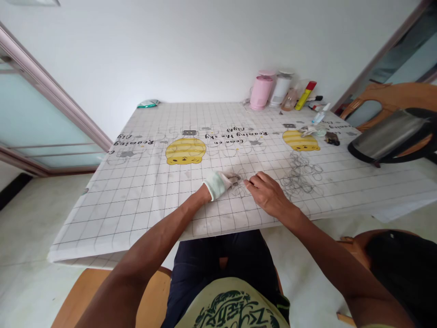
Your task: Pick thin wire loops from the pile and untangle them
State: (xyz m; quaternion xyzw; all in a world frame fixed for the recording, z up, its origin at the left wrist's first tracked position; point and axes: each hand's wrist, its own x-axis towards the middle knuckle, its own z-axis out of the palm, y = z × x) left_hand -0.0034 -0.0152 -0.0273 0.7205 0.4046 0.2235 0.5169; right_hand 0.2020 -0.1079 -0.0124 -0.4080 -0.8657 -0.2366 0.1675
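My left hand (223, 181) wears a pale glove with a light green cuff and rests low over the table, its fingers closed at greyish tips. Facing it, a short gap away, my bare right hand (266, 191) has thumb and fingertips pinched together. What either hand pinches is too small to make out. Thin dark wire-like loops (239, 189) lie on the cloth below and between the fingertips. Just right of my right hand spreads a larger loose tangle of similar loops (300, 180).
A checked tablecloth (143, 196) covers the table. At the back right stand a pink container (261, 92), a white container (281, 90), a yellow-red tube (305, 95) and a small clear bottle (321, 114). A metal kettle (392, 134) is at right, and a green packet (148, 104) lies back left.
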